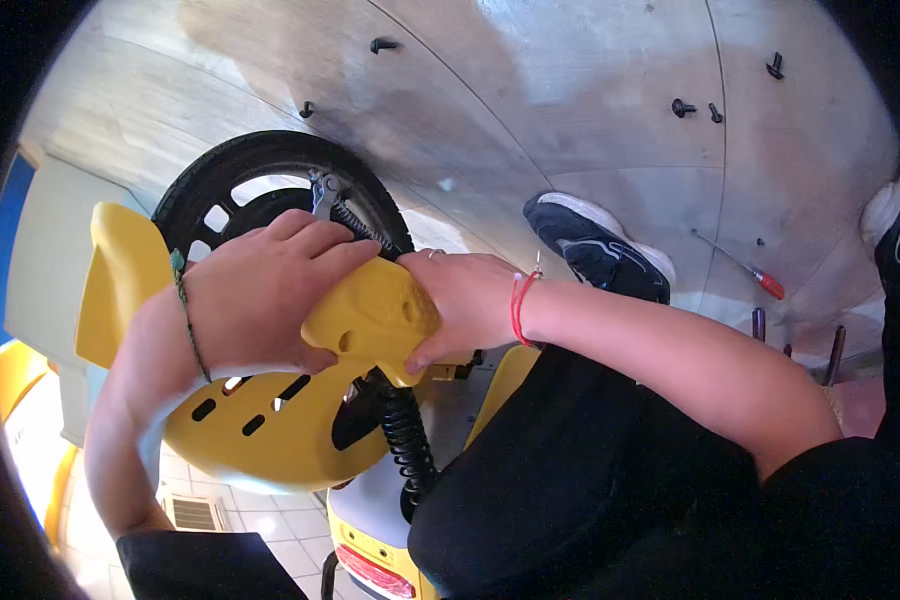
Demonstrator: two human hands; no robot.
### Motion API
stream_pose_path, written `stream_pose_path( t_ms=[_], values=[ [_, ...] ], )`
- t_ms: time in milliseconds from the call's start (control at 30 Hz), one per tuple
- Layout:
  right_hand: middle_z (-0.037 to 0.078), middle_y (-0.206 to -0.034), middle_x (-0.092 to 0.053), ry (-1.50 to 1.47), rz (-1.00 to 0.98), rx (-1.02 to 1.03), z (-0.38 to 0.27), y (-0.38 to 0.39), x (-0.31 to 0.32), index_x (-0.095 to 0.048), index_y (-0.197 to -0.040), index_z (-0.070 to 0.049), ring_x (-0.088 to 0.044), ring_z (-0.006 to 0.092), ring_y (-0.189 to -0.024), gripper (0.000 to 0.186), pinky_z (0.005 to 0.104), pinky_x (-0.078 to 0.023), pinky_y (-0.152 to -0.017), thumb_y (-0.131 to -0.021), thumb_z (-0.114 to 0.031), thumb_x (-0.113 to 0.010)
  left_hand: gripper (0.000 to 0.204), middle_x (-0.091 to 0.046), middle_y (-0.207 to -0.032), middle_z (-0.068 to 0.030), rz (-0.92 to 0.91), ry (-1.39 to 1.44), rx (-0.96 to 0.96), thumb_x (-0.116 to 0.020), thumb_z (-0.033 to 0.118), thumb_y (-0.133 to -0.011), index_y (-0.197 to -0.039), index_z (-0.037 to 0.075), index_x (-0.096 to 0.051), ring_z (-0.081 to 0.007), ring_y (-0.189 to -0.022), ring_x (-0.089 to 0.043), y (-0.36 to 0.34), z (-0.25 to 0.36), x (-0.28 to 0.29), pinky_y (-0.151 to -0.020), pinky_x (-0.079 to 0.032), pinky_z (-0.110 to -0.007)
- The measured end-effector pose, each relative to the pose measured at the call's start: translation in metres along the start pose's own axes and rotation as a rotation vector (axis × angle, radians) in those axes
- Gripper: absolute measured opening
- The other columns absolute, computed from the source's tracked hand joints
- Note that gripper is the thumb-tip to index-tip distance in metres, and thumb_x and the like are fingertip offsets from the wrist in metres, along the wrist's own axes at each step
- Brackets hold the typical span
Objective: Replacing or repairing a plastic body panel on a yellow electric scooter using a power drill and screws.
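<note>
A yellow plastic mudguard with oval slots spans the black-tyred wheel of a scooter. Its narrower end piece, with bolt holes, sits between my hands. My left hand curls over this piece from the left, thumb at its lower edge. From the right, my right hand grips the same piece, with the thumb low on its edge. Just below is a black coil-spring shock absorber. Another spring strut shows between the wheel and my fingers. The palms' undersides are hidden.
Several loose black bolts lie on the wood-look floor. A screwdriver with a red handle rests at right, past a dark shoe. The scooter's red tail light is at the bottom. A pale box-like surface stands at left.
</note>
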State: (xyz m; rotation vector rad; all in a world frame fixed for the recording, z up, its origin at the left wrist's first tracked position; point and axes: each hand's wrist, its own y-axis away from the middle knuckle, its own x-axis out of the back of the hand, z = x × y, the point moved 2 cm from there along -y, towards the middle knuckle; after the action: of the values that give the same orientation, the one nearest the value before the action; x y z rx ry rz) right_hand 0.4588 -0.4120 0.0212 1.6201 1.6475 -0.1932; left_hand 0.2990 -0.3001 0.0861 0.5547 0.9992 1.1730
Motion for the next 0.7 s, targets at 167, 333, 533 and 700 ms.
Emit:
stream_pose_path(
  t_ms=[167, 333, 533, 700],
  values=[
    [0.018, -0.113, -0.056, 0.003, -0.02, -0.002, -0.001, 0.001, 0.002, -0.043, -0.123, -0.001, -0.054, 0.0322, -0.107, 0.086, 0.0384, -0.043, -0.09, -0.058, -0.047, -0.078, 0.081, -0.048, -0.123, -0.012, 0.024, -0.004, 0.082, -0.077, 0.022, -0.059, -0.13, 0.009, -0.041, -0.0304, -0.114, -0.047, 0.008, 0.006, 0.002, -0.095, -0.042, -0.038],
    [0.018, -0.11, -0.057, 0.045, 0.002, 0.02, -0.002, 0.002, 0.023, -0.049, -0.119, -0.001, -0.055, 0.032, -0.104, 0.083, 0.037, -0.044, -0.09, -0.057, -0.046, -0.079, 0.082, -0.048, -0.125, -0.0145, 0.247, -0.04, 0.147, -0.078, 0.021, -0.059, -0.131, 0.008, -0.041, -0.0323, -0.116, -0.046, 0.031, 0.002, 0.004, -0.097, -0.041, -0.038],
    [0.014, -0.109, -0.059, 0.019, 0.177, 0.078, 0.021, 0.018, 0.069, -0.049, -0.12, -0.001, -0.058, 0.0251, -0.1, 0.081, 0.0334, -0.044, -0.089, -0.056, -0.037, -0.084, 0.054, -0.051, -0.122, -0.0138, 0.583, -0.147, 0.327, -0.061, 0.006, -0.077, -0.128, 0.006, -0.044, -0.0317, -0.111, -0.05, 0.058, 0.002, 0.01, -0.095, -0.042, -0.037],
    [0.015, -0.111, -0.061, -0.261, 0.117, -0.053, 0.034, 0.018, 0.051, -0.05, -0.119, 0.001, -0.059, 0.0234, -0.102, 0.081, 0.0318, -0.044, -0.091, -0.059, -0.042, -0.082, 0.043, -0.055, -0.113, -0.013, 0.774, 0.02, 0.429, -0.056, 0.006, -0.082, -0.124, 0.007, -0.048, -0.0276, -0.1, -0.055, 0.067, 0.002, 0.007, -0.088, -0.044, -0.034]
  ],
)
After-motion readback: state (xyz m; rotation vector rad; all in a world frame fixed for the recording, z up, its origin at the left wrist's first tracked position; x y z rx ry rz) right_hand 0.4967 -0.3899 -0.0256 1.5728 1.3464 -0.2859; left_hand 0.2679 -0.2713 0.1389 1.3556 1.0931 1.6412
